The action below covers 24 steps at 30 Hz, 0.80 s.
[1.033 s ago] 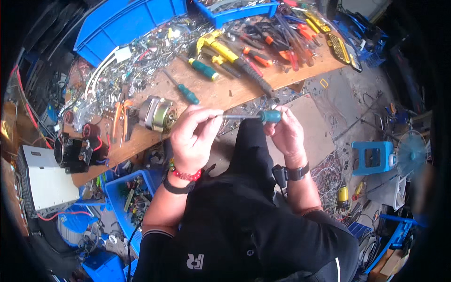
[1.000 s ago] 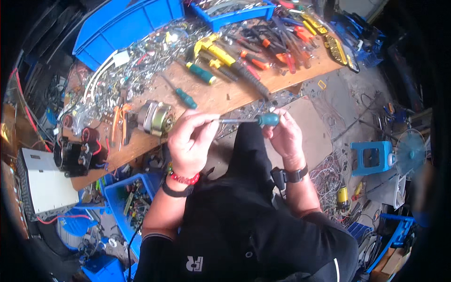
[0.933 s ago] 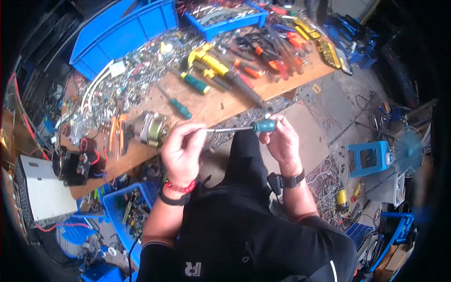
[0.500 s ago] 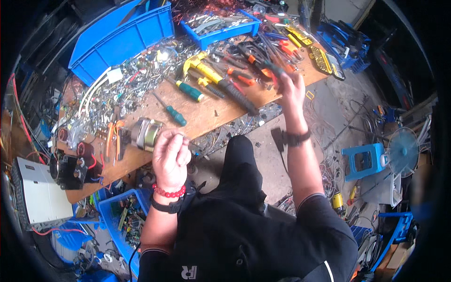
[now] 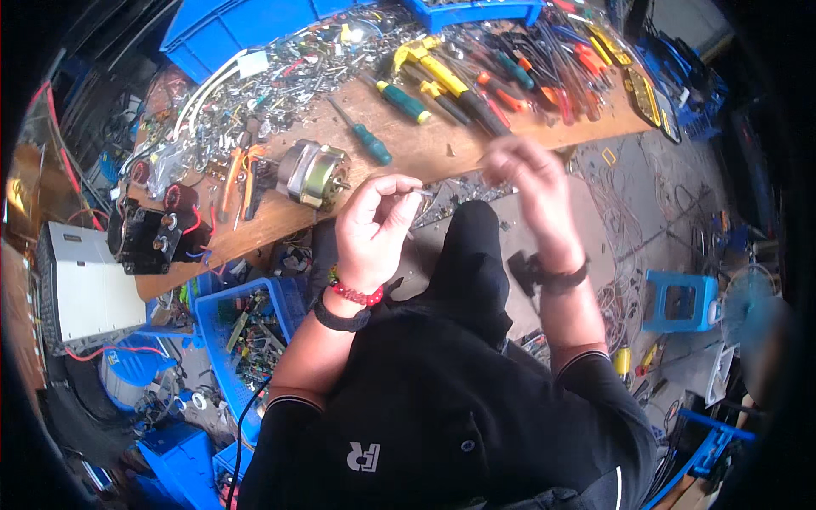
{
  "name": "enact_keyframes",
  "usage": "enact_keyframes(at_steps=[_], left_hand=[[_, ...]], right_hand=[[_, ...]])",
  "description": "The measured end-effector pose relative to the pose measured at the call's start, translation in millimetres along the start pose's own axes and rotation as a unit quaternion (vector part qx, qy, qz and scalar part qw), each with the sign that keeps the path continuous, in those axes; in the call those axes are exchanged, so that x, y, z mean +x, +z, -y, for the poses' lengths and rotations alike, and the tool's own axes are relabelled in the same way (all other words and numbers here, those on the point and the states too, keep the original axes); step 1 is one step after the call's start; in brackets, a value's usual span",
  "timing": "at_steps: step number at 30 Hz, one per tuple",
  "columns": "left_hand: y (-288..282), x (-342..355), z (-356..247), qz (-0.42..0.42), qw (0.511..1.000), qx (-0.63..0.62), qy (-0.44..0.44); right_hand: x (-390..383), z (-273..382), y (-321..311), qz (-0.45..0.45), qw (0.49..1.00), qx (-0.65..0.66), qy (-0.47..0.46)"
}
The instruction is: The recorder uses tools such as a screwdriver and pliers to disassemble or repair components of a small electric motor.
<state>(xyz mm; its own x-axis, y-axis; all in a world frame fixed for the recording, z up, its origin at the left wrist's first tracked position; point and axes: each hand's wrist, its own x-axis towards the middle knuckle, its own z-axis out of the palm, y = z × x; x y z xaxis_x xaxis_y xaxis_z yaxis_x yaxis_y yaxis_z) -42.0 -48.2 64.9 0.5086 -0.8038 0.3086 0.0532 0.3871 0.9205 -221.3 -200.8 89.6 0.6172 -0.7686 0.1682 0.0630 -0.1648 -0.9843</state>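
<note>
The left hand point(image 5: 374, 234) pinched a small thin piece point(image 5: 427, 193) near the motor point(image 5: 314, 175). The right hand point(image 5: 540, 191) was blurred, its fingers' state unclear

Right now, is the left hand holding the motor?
No, the motor rests on the bench, while the left hand pinches a small thin metal piece.

Two hands show: one left hand point(image 5: 371, 229) and one right hand point(image 5: 535, 183), with one thin metal piece point(image 5: 424, 192), one red bracelet point(image 5: 361, 296) and two black wristbands point(image 5: 342, 315) between them. The bench point(image 5: 431, 151) carries one motor point(image 5: 314, 174), one yellow hammer point(image 5: 446, 75) and at least three green-handled screwdrivers point(image 5: 371, 143). Elsewhere stand one stool point(image 5: 707, 303) and one fan point(image 5: 750, 308). The scrap bits point(image 5: 280, 89) defy counting.
</note>
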Motion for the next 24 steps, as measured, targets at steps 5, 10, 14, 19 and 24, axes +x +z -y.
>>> enact_keyframes(at_steps=[5, 10, 14, 19, 24], left_hand=[[6.8, 1.6, -2.1, 0.068, 0.972, 0.198, 0.104], [7.8, 4.6, 0.8, 0.084, 0.947, 0.255, 0.178], [8.0, -1.4, 1.8, 0.083, 0.945, 0.260, 0.178], [5.3, -1.9, 5.7, 0.084, 0.942, 0.276, 0.173], [6.3, -4.6, 5.6, 0.087, 0.942, 0.287, 0.152]], right_hand=[[-42.8, -23.2, 56.7, 0.098, 0.915, 0.373, 0.115], [-47.6, -41.8, 68.3, 0.083, 0.868, 0.473, 0.123], [-47.7, -45.2, 72.3, 0.088, 0.841, 0.522, 0.115], [-47.5, -57.9, 75.3, 0.090, 0.826, 0.540, 0.133], [-49.3, -67.5, 76.9, 0.108, 0.796, 0.577, 0.146]])
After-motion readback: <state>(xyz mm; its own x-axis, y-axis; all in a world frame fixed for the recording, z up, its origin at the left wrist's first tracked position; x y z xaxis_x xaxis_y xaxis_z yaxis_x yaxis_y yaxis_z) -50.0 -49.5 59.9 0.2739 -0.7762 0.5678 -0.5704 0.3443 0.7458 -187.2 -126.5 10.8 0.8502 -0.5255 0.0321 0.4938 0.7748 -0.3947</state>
